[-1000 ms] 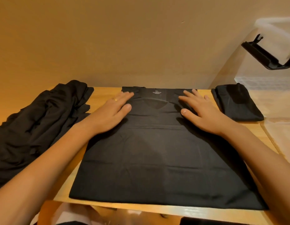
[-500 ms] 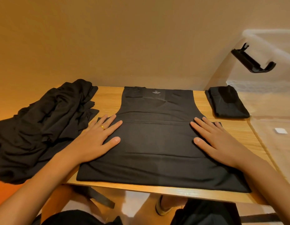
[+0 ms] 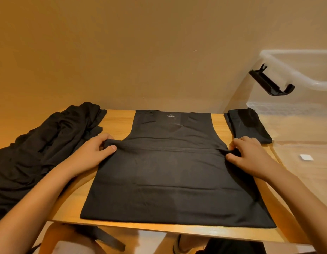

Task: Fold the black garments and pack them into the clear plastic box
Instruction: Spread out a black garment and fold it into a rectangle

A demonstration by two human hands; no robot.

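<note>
Far left of frame: loose heap of unfolded black garments (image 3: 45, 147) on wooden bench (image 3: 118, 123). Left hand (image 3: 93, 153), half a second ago flat with fingers spread, now pinched the left side edge of the flat black sleeveless top (image 3: 173, 180) at frame centre. Right hand (image 3: 250, 156) made the same change, fingers curled and pinching the right edge under the armhole. Smoothing looked done; the fold was likely starting. Right: one folded black garment (image 3: 248, 127) beside the clear plastic box (image 3: 305, 110), not yet packed.

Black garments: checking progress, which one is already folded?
The compact bundle beside the clear box; the middle garment lies flat, the left pile is crumpled.
</note>
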